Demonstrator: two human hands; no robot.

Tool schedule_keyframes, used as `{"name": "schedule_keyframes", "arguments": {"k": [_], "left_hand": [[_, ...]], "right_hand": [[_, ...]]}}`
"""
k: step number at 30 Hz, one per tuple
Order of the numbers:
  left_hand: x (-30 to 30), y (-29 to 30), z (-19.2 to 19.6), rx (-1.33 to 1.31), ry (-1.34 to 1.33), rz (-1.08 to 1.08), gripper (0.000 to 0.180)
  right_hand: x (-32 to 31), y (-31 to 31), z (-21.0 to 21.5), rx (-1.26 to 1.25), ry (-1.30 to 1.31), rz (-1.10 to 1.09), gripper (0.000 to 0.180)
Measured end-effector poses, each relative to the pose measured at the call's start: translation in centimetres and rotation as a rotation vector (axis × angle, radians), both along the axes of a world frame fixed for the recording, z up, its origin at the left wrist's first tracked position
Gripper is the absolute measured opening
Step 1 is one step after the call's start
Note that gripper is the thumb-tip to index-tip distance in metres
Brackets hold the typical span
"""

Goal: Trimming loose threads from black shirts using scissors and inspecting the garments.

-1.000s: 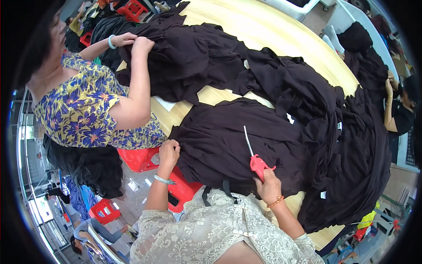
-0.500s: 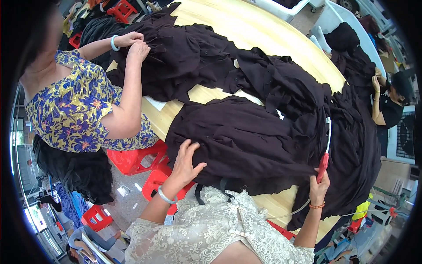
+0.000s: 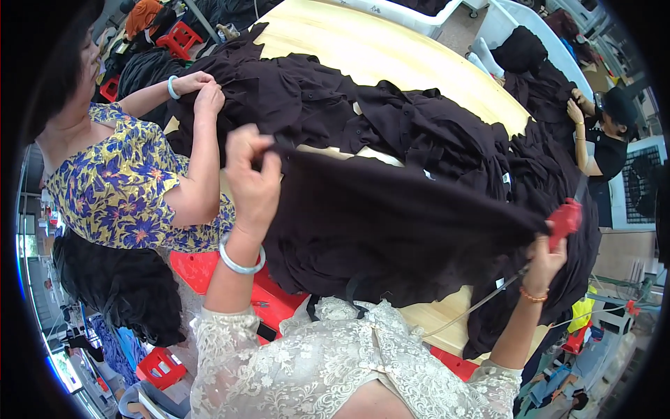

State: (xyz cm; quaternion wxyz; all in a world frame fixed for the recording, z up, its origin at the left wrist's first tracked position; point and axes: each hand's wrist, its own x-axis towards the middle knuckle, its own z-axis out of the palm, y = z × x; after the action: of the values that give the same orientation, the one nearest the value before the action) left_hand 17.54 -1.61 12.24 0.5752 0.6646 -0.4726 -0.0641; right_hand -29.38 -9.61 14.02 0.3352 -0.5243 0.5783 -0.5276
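A dark garment (image 3: pixel 391 223) is stretched up off the table between my two hands. My left hand (image 3: pixel 255 178), blurred by motion, is closed on its left edge. My right hand (image 3: pixel 546 262) grips a red-handled tool (image 3: pixel 567 218) with a slim, blurred tip pointing up and away, and the garment's right end meets these same fingers. A thin pale cord (image 3: pixel 474 307) runs from near that hand back toward my body. The far side of the held garment lies next to other dark garments (image 3: pixel 433 122) spread across the table.
The pale wooden table (image 3: pixel 363 42) curves around me. At the left, a person in a floral top (image 3: pixel 125 181) handles dark cloth; another person (image 3: pixel 607 140) works at the far right. Red stools (image 3: pixel 279 300), white bins (image 3: pixel 513 31) and a black cloth pile (image 3: pixel 115 286) stand around.
My left hand has gone from lying open on the garment to gripping its edge and has risen away from me. My right hand, with the tool, has moved right and up.
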Motion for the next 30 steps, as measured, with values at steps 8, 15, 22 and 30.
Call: {"name": "schedule_keyframes", "arguments": {"k": [8, 15, 22, 30], "left_hand": [[-0.7, 3.5, 5.8, -0.028, -0.631, -0.440, 0.031], [-2.7, 16.0, -8.3, 0.757, -0.460, -0.662, 0.011], [-6.7, 13.4, -11.3, 0.816, 0.282, -0.426, 0.039], [-10.0, 8.2, -13.8, 0.761, 0.484, -0.274, 0.048]], "right_hand": [[-6.5, 2.9, 1.9, 0.024, 0.305, -0.022, 0.024], [-7.3, 11.7, -6.8, 0.681, 0.908, 0.397, 0.026], [-3.1, 11.3, -6.7, 0.621, 1.273, 0.185, 0.025], [4.5, 11.0, -4.4, 0.436, 0.823, 0.512, 0.024]]}}
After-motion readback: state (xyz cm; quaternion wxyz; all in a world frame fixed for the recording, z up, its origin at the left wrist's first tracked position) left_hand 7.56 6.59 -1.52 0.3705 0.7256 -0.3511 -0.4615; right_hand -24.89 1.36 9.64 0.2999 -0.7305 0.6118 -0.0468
